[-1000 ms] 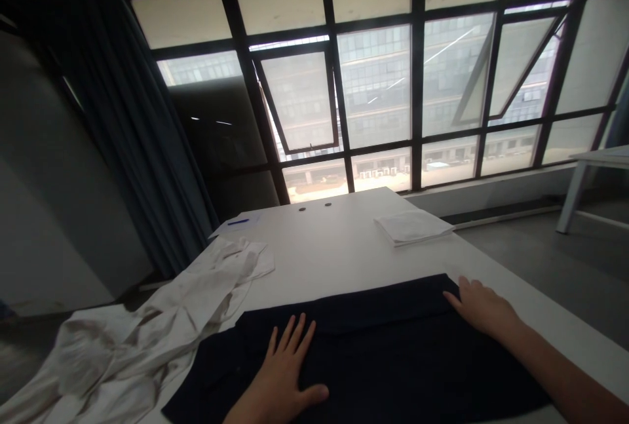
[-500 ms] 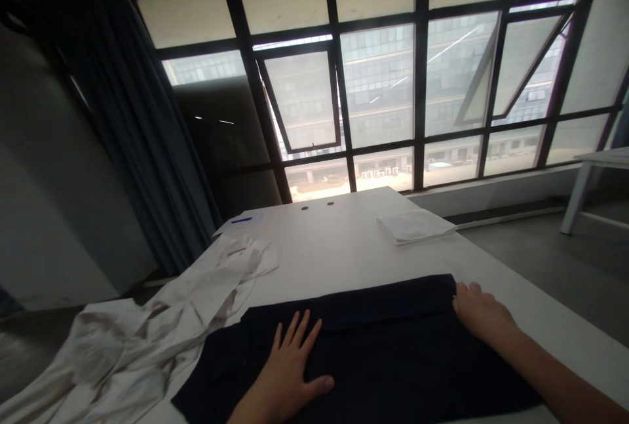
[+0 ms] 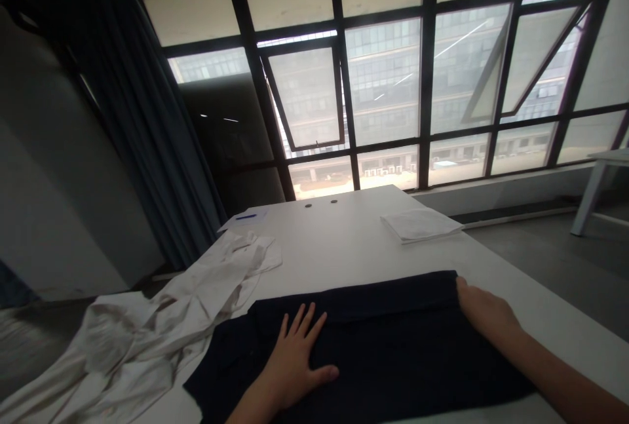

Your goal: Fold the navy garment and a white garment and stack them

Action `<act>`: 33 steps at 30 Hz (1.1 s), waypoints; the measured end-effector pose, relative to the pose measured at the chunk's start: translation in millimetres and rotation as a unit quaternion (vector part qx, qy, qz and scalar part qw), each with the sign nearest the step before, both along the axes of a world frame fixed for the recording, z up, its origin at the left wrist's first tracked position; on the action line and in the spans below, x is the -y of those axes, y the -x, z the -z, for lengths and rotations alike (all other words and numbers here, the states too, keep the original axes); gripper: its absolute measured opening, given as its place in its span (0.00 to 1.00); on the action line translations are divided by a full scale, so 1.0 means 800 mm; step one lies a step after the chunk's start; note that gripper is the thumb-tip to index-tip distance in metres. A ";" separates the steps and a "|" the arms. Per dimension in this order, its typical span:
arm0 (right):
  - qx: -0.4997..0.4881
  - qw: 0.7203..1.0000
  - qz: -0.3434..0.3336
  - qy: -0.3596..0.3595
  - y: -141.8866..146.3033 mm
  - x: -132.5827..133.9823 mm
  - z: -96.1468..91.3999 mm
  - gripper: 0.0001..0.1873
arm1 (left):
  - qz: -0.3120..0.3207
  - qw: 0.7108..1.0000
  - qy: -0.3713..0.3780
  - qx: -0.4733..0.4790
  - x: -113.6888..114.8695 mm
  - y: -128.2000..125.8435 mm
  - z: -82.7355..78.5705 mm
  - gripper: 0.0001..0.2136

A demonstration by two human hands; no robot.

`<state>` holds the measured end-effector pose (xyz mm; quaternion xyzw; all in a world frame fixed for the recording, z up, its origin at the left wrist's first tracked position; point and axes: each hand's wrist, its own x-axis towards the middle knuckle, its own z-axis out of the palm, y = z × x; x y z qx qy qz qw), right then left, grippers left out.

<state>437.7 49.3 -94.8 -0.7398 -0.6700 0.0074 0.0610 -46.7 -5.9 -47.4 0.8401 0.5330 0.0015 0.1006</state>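
A dark navy folded garment [image 3: 383, 352] lies across the near part of the white table [image 3: 339, 240]. My left hand [image 3: 295, 362] rests flat on its left half, fingers spread and thumb out to the side. At the upper right corner of the garment, my right hand [image 3: 486, 311] grips the edge; its fingertips are tucked at the fold and partly hidden. The front edge of the cloth runs past the bottom of the view.
Crumpled off-white cloth [image 3: 147, 339] spreads along the table's left side and hangs over its edge. A folded white cloth [image 3: 420, 224] lies at the far right. Paper with a blue pen [image 3: 246, 217] sits far left. Beyond are a blue curtain [image 3: 152, 149] and windows [image 3: 383, 83].
My right hand's fingers, curled over the corner before, are now tucked in at the garment's right edge. The left hand stays spread on the cloth. The view has shifted slightly.
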 end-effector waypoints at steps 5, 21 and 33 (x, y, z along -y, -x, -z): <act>0.027 0.999 0.016 -0.005 -0.006 -0.027 0.000 0.17 | 0.001 1.000 -0.009 0.001 -0.027 -0.009 0.004 0.46; 0.096 0.985 0.071 -0.121 -0.024 -0.056 -0.009 0.21 | 0.031 0.998 -0.052 0.008 -0.061 0.000 0.008 0.36; -0.049 0.957 -0.216 -0.185 0.151 -0.012 -0.036 0.24 | 0.020 0.994 -0.103 0.020 -0.034 0.043 0.020 0.27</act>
